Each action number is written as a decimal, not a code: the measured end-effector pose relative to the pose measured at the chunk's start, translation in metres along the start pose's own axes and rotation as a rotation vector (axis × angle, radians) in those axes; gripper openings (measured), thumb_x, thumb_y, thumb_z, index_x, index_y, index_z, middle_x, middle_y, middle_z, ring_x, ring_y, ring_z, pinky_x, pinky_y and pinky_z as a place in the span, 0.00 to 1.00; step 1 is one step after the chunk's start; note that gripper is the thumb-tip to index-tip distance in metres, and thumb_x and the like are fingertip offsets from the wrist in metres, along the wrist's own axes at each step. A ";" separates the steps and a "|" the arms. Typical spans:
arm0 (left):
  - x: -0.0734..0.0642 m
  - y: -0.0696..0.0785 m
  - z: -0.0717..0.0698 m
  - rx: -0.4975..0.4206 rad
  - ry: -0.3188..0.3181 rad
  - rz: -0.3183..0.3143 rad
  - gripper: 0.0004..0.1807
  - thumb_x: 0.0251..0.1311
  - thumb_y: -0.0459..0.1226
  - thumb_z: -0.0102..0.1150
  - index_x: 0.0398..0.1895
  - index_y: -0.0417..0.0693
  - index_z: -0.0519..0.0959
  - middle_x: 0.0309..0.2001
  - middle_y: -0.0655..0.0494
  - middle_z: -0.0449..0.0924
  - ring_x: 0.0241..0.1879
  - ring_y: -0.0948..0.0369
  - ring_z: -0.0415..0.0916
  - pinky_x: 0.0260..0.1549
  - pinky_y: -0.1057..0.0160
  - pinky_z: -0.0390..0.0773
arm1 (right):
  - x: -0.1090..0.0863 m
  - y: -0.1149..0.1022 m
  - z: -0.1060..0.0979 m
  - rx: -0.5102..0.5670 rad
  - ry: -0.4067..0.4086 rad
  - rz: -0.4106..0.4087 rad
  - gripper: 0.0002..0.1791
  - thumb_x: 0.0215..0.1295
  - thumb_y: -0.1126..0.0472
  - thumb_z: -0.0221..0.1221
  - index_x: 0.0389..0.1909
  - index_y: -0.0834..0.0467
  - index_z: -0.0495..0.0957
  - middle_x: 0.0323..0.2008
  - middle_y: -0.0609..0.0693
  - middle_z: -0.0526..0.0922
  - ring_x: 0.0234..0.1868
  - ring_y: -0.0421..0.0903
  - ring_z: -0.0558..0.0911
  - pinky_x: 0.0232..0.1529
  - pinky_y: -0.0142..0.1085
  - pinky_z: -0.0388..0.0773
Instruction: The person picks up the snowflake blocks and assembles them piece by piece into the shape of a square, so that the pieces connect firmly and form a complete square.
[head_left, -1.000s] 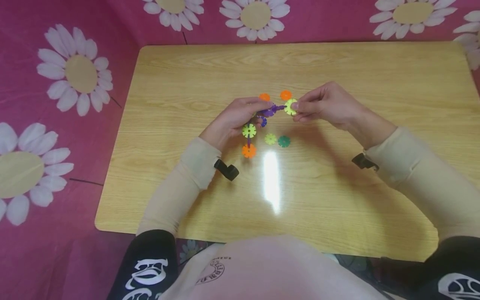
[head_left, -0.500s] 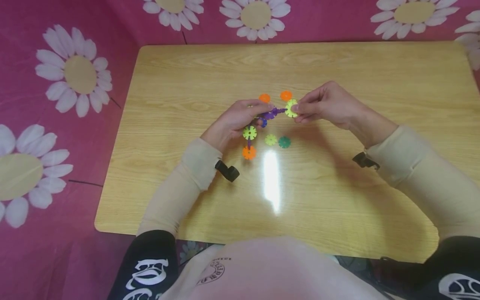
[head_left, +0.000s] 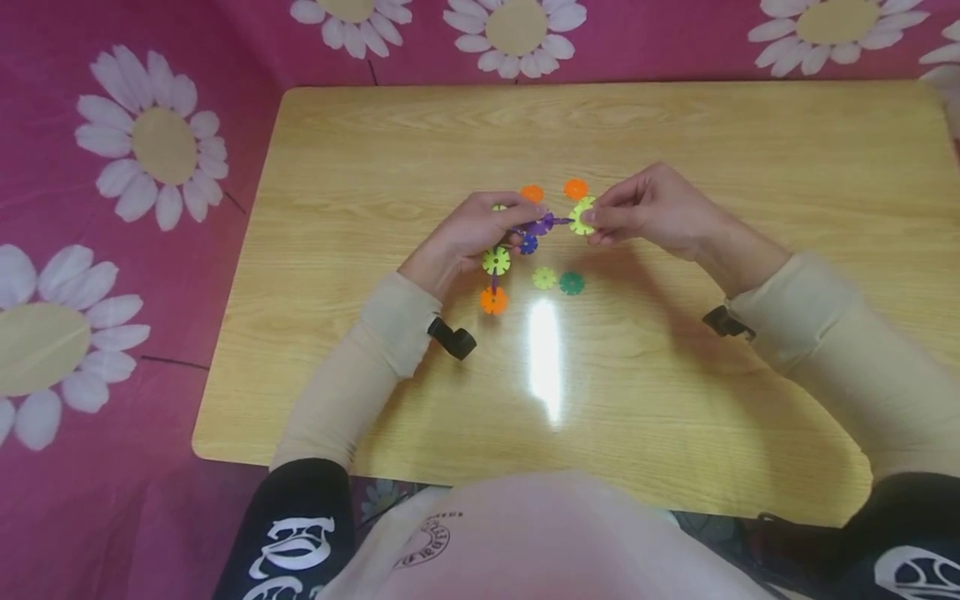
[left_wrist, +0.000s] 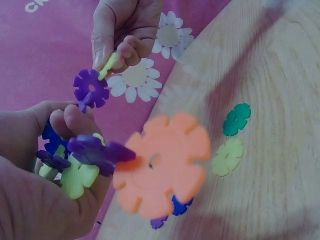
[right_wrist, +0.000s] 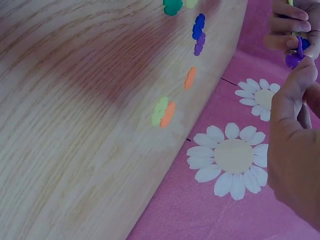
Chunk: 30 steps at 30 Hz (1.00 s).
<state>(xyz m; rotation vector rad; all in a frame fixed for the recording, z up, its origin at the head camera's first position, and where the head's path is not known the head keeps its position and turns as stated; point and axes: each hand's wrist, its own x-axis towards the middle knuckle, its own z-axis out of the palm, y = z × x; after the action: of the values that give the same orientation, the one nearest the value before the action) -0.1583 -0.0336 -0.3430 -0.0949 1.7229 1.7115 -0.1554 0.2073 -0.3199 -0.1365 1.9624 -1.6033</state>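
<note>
A chain of notched plastic flower discs, slotted into one another, hangs between my hands. My left hand [head_left: 468, 232] grips its middle, fingers curled round purple and yellow-green discs [left_wrist: 80, 176]. From that hand the near end dangles, tipped by an orange disc [left_wrist: 167, 165]. At the other end, my right hand [head_left: 663, 212] pinches a yellow-green disc [head_left: 580, 218] between thumb and fingers. That disc meets the edge of a purple disc [left_wrist: 91, 89] on the chain. Part of the chain is hidden inside my left hand.
Loose discs lie on the wooden table [head_left: 675, 400]: a green one [head_left: 572, 283] beside a yellow-green one [head_left: 544, 277], and orange ones [head_left: 532, 193] farther back. A blue disc [right_wrist: 198, 26] and a purple one [right_wrist: 199, 44] lie together. Pink flowered cloth [head_left: 247, 50] surrounds the table.
Both hands keep their grips. The dangling orange end dips slightly toward me, then rises and shifts a little left.
</note>
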 end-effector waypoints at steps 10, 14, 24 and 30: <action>-0.004 0.003 0.002 0.051 0.037 -0.012 0.13 0.57 0.46 0.61 0.38 0.46 0.80 0.23 0.53 0.74 0.19 0.61 0.71 0.14 0.69 0.68 | 0.001 0.004 0.002 0.100 0.018 -0.040 0.13 0.56 0.63 0.64 0.39 0.69 0.81 0.33 0.59 0.84 0.31 0.49 0.85 0.38 0.41 0.80; -0.003 0.000 0.003 0.013 0.035 -0.011 0.13 0.58 0.45 0.61 0.39 0.46 0.80 0.25 0.53 0.76 0.21 0.60 0.72 0.17 0.70 0.71 | 0.000 0.002 0.005 0.088 0.025 -0.042 0.12 0.56 0.63 0.64 0.37 0.68 0.81 0.33 0.58 0.84 0.31 0.50 0.85 0.38 0.41 0.80; 0.003 -0.012 0.009 -0.155 -0.023 -0.017 0.18 0.61 0.46 0.56 0.48 0.43 0.76 0.46 0.42 0.75 0.35 0.54 0.78 0.36 0.61 0.81 | -0.004 -0.007 0.001 -0.174 0.041 -0.048 0.21 0.59 0.54 0.62 0.43 0.68 0.78 0.38 0.58 0.83 0.35 0.49 0.84 0.41 0.37 0.80; 0.002 -0.013 0.014 -0.400 -0.109 0.094 0.21 0.65 0.43 0.52 0.52 0.36 0.72 0.48 0.40 0.75 0.47 0.47 0.76 0.52 0.49 0.73 | -0.008 -0.018 -0.002 -0.217 0.090 -0.059 0.24 0.60 0.47 0.59 0.45 0.64 0.76 0.40 0.57 0.82 0.36 0.47 0.84 0.42 0.33 0.80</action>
<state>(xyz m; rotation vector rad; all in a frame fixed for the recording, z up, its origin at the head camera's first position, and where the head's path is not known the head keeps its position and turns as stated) -0.1471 -0.0220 -0.3534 -0.0988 1.3061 2.0720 -0.1551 0.2077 -0.2998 -0.2128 2.2177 -1.4515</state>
